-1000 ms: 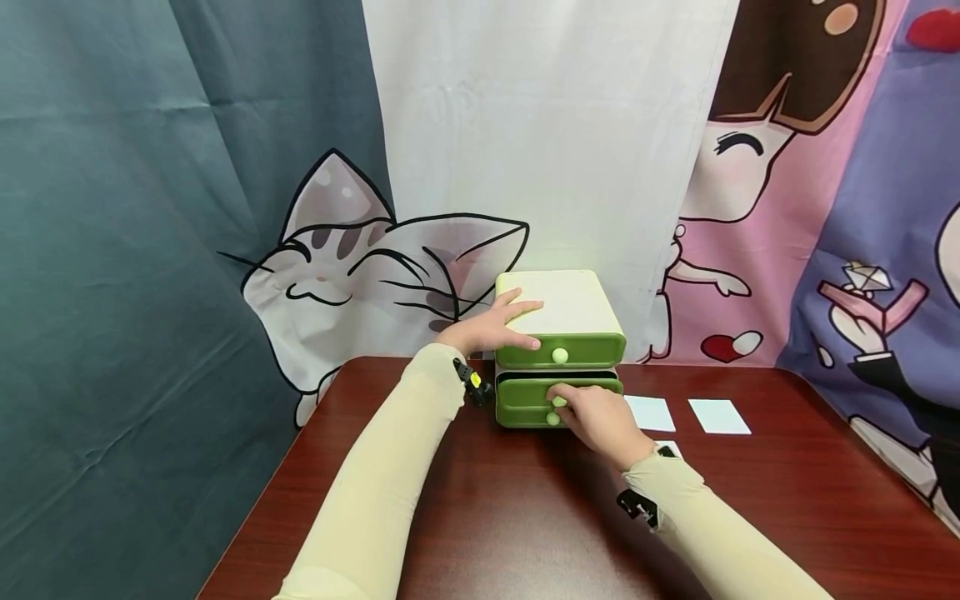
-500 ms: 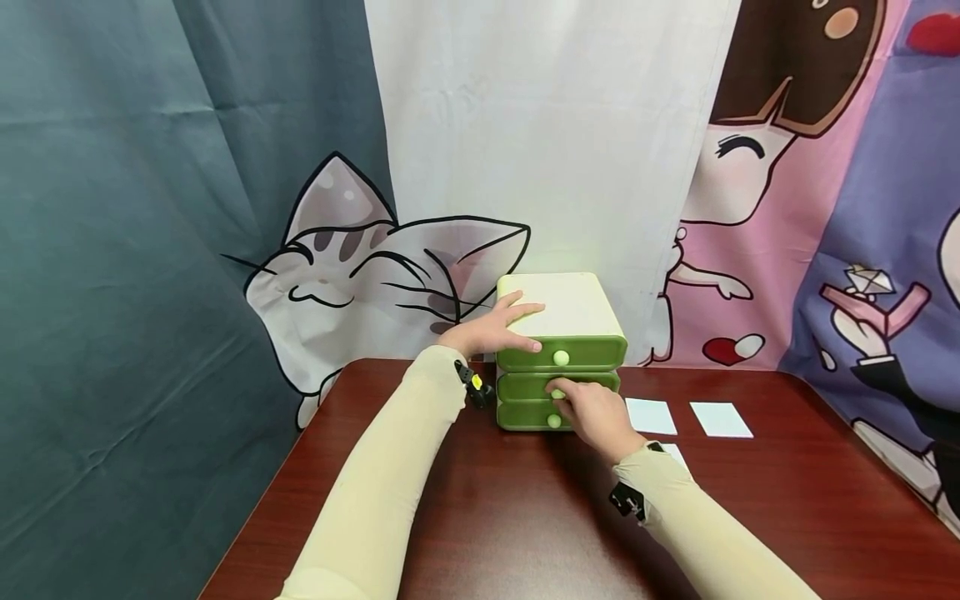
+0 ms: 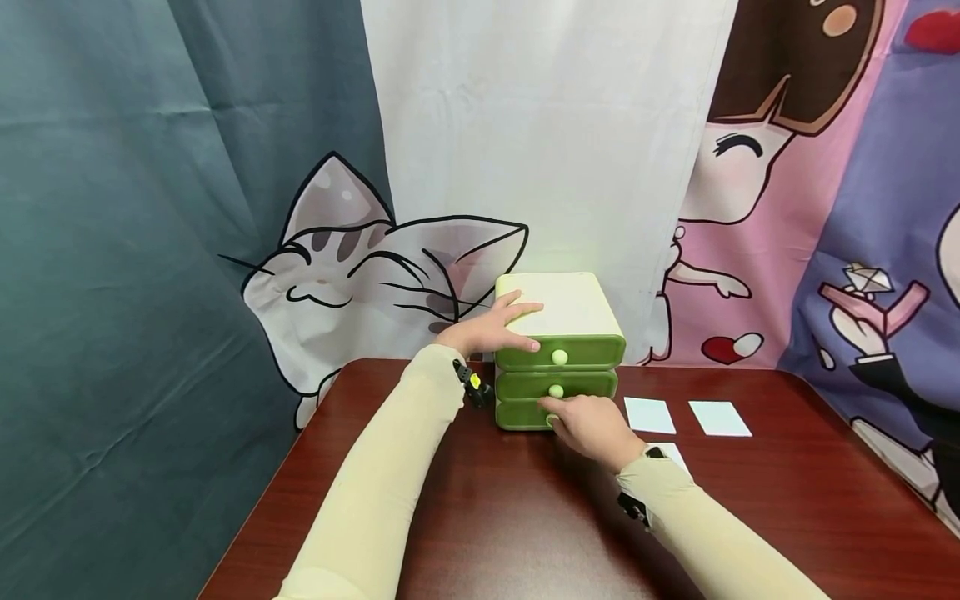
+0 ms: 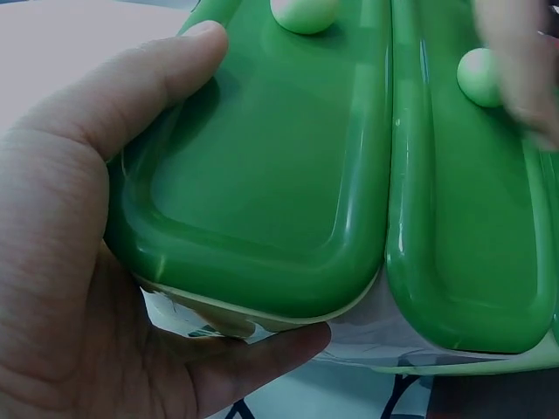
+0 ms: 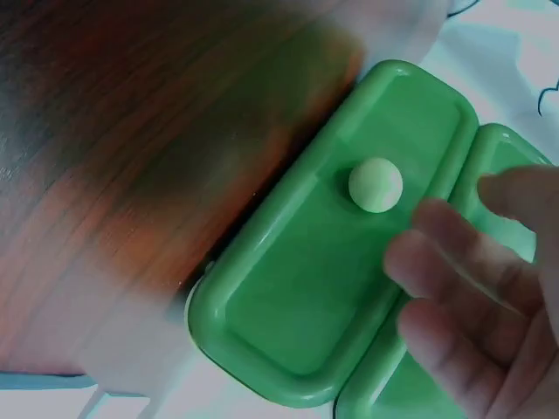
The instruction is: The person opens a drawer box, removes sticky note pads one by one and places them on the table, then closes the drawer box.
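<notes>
A small drawer cabinet [image 3: 564,302] with a cream top and green drawer fronts stands at the back of the table. My left hand [image 3: 491,327] rests spread over its upper left corner, thumb on the top drawer front [image 4: 262,157] and another finger along the side. My right hand [image 3: 596,427] is in front of the lower drawers, with loosely bent fingers and nothing held. In the right wrist view its fingertips are apart from the bottom drawer's round knob [image 5: 376,185]. The middle drawer's knob [image 3: 556,391] shows just above that hand. All three drawers are pushed in.
White square cards lie right of the cabinet, a near one [image 3: 650,415] and another [image 3: 720,418]; a third [image 3: 671,457] is partly behind my right wrist. Printed curtain cloth [image 3: 555,133] hangs behind the dark red table [image 3: 510,525].
The middle drawer, slightly out one second ago, has gone flush. My right hand has let go of its knob and moved down toward the bottom drawer. My left hand has stayed put.
</notes>
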Demonstrator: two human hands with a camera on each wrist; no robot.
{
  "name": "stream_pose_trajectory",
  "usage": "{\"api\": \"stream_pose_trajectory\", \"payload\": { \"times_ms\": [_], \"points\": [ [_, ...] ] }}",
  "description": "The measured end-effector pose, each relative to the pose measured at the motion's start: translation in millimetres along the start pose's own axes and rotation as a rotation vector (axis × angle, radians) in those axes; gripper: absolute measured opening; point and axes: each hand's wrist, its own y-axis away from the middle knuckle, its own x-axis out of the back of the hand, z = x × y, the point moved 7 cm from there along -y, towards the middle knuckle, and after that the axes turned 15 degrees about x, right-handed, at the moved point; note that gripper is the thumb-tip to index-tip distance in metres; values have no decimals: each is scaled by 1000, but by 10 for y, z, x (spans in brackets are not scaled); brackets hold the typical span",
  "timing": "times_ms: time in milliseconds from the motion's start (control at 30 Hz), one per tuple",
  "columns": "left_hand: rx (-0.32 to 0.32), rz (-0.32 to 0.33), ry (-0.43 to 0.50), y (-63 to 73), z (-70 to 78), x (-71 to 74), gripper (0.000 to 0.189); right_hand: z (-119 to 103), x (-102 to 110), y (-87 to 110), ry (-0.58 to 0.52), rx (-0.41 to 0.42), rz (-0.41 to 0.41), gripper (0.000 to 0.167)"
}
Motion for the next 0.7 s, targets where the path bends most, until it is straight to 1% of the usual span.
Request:
{"api": "stream_pose_trajectory", "payload": {
  "times_ms": [100,200,267,367,500,600,700],
  "points": [
    [-2,2,4,5,3,2,81,-16,-92,4,2,19,-75,19],
    [-3,3,7,2,1,3,81,-7,-181,19,-17,-11,-134,17],
    [-1,1,5,-2,-5,-2,81,0,-230,36,-36,-37,-159,18],
    [-2,0,9,0,-2,-1,82,21,-290,57,-66,-70,-169,20],
    [-9,14,14,1,4,3,82,66,-343,70,-102,-104,-152,20],
    [-17,43,21,3,-5,1,81,96,-379,74,-126,-125,-155,19],
    [-34,94,15,6,-24,-11,80,109,-404,85,-151,-144,-161,19]
  ]
}}
